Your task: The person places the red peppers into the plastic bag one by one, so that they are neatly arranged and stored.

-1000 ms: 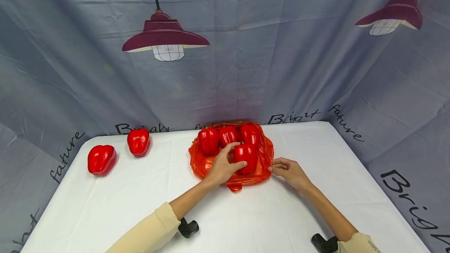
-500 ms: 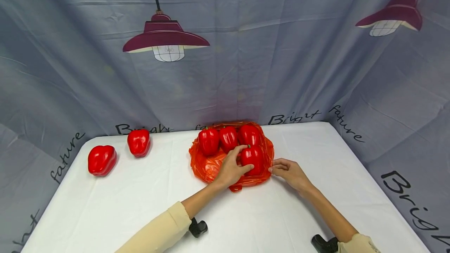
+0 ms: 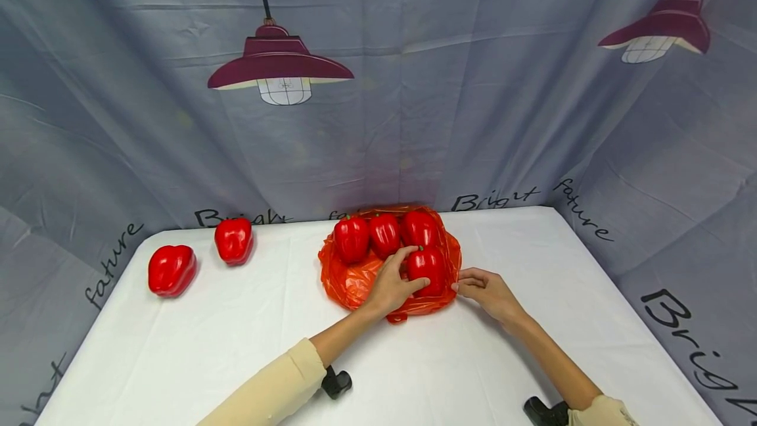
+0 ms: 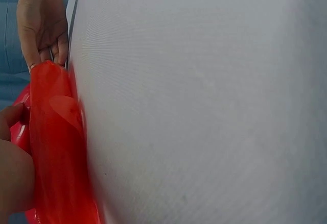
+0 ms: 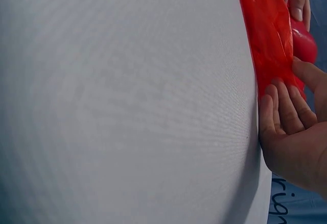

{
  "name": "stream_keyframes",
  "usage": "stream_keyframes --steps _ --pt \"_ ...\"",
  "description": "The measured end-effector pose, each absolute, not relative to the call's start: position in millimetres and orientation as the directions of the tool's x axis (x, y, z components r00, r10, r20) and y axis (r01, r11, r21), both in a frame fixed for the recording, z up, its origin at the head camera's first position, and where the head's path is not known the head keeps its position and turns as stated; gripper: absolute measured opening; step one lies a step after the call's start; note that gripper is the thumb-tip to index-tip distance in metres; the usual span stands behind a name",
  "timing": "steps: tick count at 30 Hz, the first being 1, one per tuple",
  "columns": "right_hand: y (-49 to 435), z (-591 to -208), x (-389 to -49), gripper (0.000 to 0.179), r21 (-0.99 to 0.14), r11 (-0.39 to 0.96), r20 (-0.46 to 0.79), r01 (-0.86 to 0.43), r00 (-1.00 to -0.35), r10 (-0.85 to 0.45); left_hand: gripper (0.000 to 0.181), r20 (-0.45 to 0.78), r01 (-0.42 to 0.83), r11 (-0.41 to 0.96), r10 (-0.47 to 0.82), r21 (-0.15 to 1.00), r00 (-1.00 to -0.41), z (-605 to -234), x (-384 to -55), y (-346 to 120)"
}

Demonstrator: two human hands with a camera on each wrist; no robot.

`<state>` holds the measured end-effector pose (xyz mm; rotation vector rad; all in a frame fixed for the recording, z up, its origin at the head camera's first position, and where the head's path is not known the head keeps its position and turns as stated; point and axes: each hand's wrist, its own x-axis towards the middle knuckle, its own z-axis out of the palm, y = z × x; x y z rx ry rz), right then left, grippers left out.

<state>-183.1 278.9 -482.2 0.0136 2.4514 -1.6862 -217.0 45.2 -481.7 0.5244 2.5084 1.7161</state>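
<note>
An orange-red plastic bag [image 3: 355,281] lies mid-table with its mouth spread wide. My left hand [image 3: 390,286] reaches inside and grips a red bell pepper [image 3: 432,268] at the front right, thumb on the near side and fingers at the top. Behind it, in a row within the bag, sit three more bell peppers [image 3: 351,240]. At the bag's right rim, my right hand [image 3: 487,293] pinches the plastic. The right wrist view has its thumb [image 5: 306,73] at the rim, other fingers against the outer wall. The bag wall [image 4: 59,152] hides most of the peppers in the left wrist view.
Two loose red bell peppers, one nearer [image 3: 171,271] and one farther back [image 3: 233,240], lie on the left of the white-covered table [image 3: 236,334]. A grey-blue printed curtain [image 3: 378,117] hangs right behind the back edge.
My left hand has slid the bell pepper to the right inside the bag, up beside the right rim, baring more of the bag's floor at left. My right hand stays put.
</note>
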Motion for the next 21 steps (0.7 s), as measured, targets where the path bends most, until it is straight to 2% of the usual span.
stream_keyframes --steps 15,21 --pt "280.6 -486.1 -186.2 0.039 -0.928 0.355 -0.151 0.114 -0.985 -0.078 0.066 0.103 0.22 0.338 0.332 0.915 -0.938 -478.5 -219.1 42.4" --pt "279.2 -483.7 -184.1 0.041 -0.919 0.373 -0.168 0.131 -0.983 -0.068 0.067 0.088 0.194 0.28 0.349 0.94 -0.933 -474.1 -215.9 35.2"
